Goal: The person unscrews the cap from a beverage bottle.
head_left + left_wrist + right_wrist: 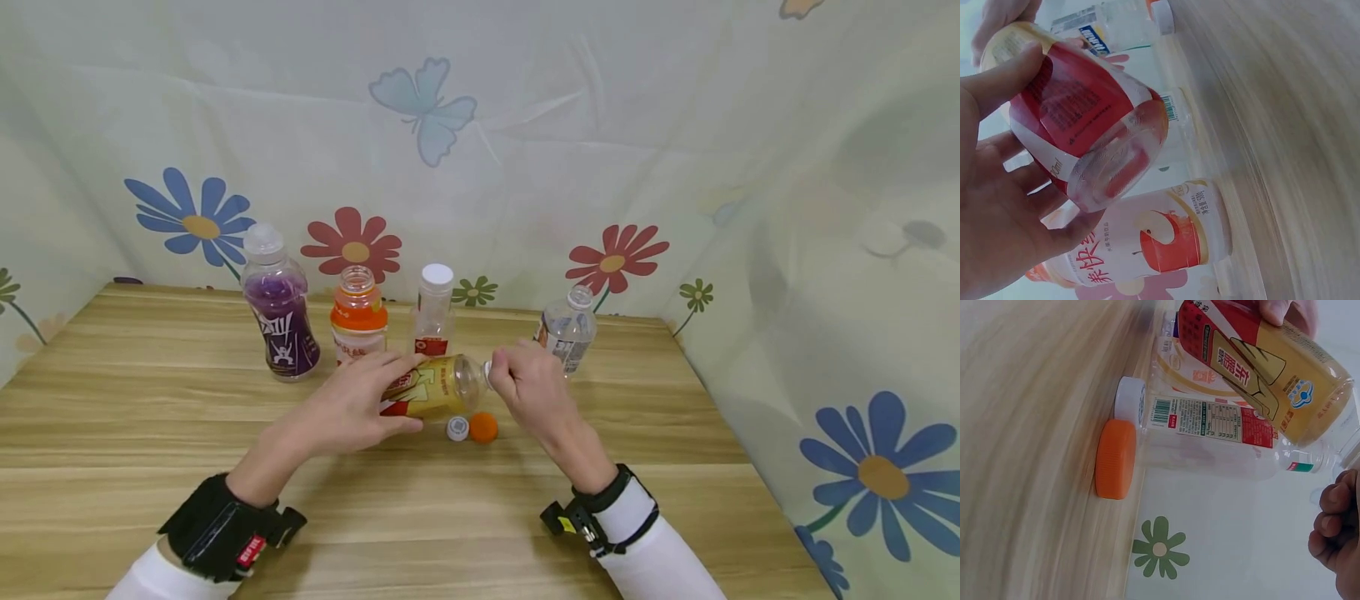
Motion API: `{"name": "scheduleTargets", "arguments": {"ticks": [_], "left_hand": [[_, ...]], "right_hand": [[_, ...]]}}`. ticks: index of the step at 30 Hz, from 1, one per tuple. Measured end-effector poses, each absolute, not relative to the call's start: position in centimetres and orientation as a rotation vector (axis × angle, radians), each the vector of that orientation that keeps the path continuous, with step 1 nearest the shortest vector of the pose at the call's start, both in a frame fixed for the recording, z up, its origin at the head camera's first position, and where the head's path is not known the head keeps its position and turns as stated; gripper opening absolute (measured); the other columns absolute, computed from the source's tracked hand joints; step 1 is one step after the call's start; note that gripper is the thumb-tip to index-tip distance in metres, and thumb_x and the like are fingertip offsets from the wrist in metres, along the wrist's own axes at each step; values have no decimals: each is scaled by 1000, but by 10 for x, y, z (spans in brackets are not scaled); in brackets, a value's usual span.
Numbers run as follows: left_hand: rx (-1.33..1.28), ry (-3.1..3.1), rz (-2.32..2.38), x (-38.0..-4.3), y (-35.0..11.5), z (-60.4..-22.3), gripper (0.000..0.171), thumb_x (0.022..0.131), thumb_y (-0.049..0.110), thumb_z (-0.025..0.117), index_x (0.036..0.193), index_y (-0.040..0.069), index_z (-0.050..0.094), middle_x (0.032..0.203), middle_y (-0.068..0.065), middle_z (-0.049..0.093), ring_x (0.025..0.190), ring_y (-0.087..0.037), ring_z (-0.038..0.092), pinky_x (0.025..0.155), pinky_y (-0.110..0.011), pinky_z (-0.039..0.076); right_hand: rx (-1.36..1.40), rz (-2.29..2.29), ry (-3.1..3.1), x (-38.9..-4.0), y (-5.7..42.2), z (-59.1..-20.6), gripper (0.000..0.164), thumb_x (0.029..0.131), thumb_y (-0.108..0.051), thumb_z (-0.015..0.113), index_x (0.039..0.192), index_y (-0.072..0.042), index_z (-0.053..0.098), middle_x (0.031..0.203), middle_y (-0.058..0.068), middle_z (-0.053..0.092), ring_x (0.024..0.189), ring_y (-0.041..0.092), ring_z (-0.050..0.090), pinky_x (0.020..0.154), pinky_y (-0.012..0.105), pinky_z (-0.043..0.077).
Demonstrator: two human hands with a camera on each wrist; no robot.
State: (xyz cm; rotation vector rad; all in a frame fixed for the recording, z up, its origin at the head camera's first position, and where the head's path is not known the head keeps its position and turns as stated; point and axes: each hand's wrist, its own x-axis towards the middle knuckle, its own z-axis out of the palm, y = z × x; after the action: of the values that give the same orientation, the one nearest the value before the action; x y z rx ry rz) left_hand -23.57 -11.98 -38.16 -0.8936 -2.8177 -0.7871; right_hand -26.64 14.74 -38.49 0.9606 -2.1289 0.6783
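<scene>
My left hand (360, 404) grips a plastic drink bottle (427, 387) with a yellow and red label. The bottle is tilted almost onto its side, base toward the left and neck toward the right. In the left wrist view its clear base (1119, 159) faces the camera, thumb on one side and fingers on the other. The fingers of my right hand (536, 392) are curled round the neck end, hiding the bottle's mouth. A white cap (457, 428) and an orange cap (483, 427) lie side by side on the table just below the bottle.
Behind stand a purple bottle (281, 317), an uncapped orange-and-white bottle (359, 321) and a clear bottle with a white top (433, 308). Another clear bottle (567, 332) stands behind my right hand. A flower-print curtain (525, 192) rises behind the wooden table (420, 533).
</scene>
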Motion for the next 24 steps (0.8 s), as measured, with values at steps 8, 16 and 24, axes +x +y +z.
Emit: {"name": "scheduleTargets", "arguments": {"ticks": [8, 16, 24], "left_hand": [[-956, -2843, -891, -237, -125, -378, 79, 85, 37, 86, 150, 9, 52, 145, -15, 56, 129, -34, 55, 107, -58, 43], [-891, -2812, -806, -235, -121, -377, 81, 82, 39, 88, 150, 12, 53, 143, -15, 56, 132, -39, 51, 109, -64, 38], [-805, -2736, -617, -230, -114, -372, 83, 77, 39, 92, 147, 15, 56, 135, -13, 61, 134, -41, 49, 108, -66, 34]], "right_hand": [[1037, 613, -1995, -269, 148, -387, 55, 111, -31, 31, 62, -11, 43, 56, -3, 35, 57, 18, 41, 51, 29, 33], [897, 721, -2146, -262, 149, -383, 47, 105, -21, 38, 58, -16, 35, 55, -6, 27, 49, 11, 29, 47, 26, 24], [667, 836, -2361, -251, 148, -378, 68, 111, -53, 29, 52, -18, 32, 46, -11, 23, 38, 6, 19, 40, 26, 15]]}}
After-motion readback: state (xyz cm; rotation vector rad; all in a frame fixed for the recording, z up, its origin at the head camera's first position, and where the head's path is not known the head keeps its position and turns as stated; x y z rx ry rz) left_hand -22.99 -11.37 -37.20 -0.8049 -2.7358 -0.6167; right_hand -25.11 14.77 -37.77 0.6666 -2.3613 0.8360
